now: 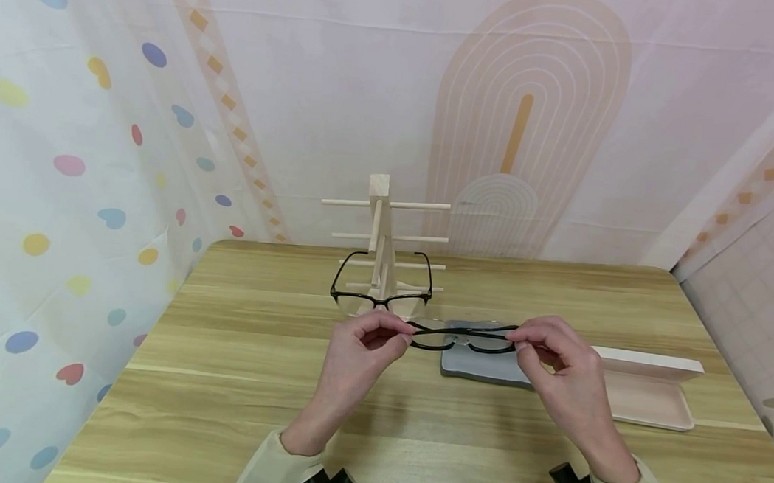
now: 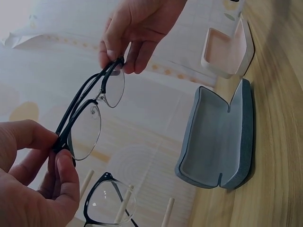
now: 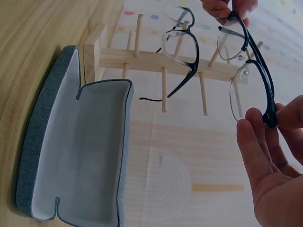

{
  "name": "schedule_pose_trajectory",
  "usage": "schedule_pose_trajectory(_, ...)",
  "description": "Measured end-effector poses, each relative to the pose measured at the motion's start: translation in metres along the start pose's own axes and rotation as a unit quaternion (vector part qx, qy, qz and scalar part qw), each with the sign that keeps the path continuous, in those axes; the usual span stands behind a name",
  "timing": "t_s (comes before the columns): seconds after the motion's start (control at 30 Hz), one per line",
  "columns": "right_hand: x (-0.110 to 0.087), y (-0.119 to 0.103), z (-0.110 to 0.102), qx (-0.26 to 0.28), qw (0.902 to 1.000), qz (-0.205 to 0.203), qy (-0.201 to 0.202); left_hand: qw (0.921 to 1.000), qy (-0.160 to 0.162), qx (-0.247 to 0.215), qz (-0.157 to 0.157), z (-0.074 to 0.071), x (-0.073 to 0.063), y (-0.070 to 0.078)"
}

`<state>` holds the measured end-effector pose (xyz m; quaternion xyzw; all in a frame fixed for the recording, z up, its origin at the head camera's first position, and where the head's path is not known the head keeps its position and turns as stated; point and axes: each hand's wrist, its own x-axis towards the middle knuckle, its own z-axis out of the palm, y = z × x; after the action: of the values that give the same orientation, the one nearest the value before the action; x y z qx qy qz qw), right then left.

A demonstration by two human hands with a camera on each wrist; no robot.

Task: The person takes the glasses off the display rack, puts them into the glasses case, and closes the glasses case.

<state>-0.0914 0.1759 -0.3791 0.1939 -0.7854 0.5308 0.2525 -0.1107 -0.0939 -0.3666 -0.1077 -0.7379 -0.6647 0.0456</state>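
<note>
Between both hands, above the table, are black half-rim eyeglasses (image 1: 434, 346) with clear lenses and their temples folded across behind. My left hand (image 1: 361, 354) pinches one end of them between thumb and fingers. The other end is pinched by my right hand (image 1: 568, 371). In the left wrist view the folded glasses (image 2: 75, 109) slant between the two hands. Below them in the head view lies an opened grey-blue glasses case (image 1: 479, 367); the right wrist view shows the pale lining of this case (image 3: 85, 151) with nothing in it.
A wooden eyeglass stand (image 1: 379, 188) with several pegs stands at the back of the table. Another black-framed pair of glasses (image 1: 381, 302) hangs on it. An opened white and pink case (image 1: 650, 398) lies at the right. Behind the table hangs a patterned cloth (image 1: 342, 106).
</note>
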Motion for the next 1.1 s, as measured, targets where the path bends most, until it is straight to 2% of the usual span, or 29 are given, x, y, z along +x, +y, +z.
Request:
schedule_pose_trajectory(0.23,-0.003,-0.001,-0.001,-0.016,0.9992,0.035,0.011,0.9999,-0.012,-0.006,-0.008,0.001,0.000,-0.002)
schedule_pose_trajectory(0.7,-0.007,0.001,-0.005,-0.012,0.9989,0.044,0.010,0.9992,-0.016,-0.025,-0.027,0.005,0.000,-0.006)
schedule_pose_trajectory(0.87,-0.008,0.003,-0.007,-0.010,0.9990,0.042,0.008,0.9990,-0.013,-0.036,-0.024,0.008,0.000,-0.008)
schedule_pose_trajectory(1.1,-0.010,0.004,-0.012,0.006,0.9975,0.070,-0.004,0.9986,-0.014,-0.049,-0.016,0.010,0.000,-0.011)
